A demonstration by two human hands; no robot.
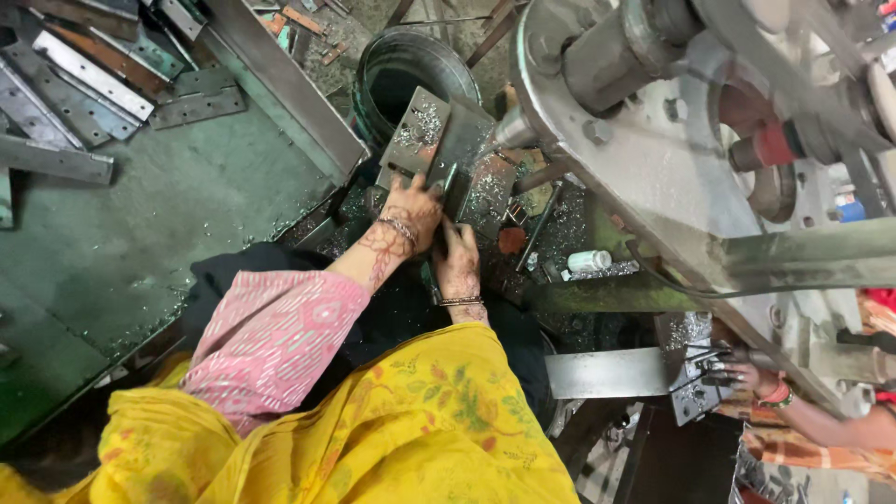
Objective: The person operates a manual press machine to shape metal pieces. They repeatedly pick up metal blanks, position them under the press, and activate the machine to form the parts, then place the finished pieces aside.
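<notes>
step: looks like a metal strip being seated on the die plate
left hand: fingers curled, pressing the strip just below the die plate
right hand: beside it, grip hidden, can't tell
next: I'd guess keep all fingers clear of the die plate

Open green tabletop leftward; press frame, metal bucket crowding right and ahead.

Hands: 3 in view, own left hand, own right hand, plus one co-worker's hand. Bucket: 1. White bottle: 1. Metal strips on bench: a dozen or so, exact count unclear.
</notes>
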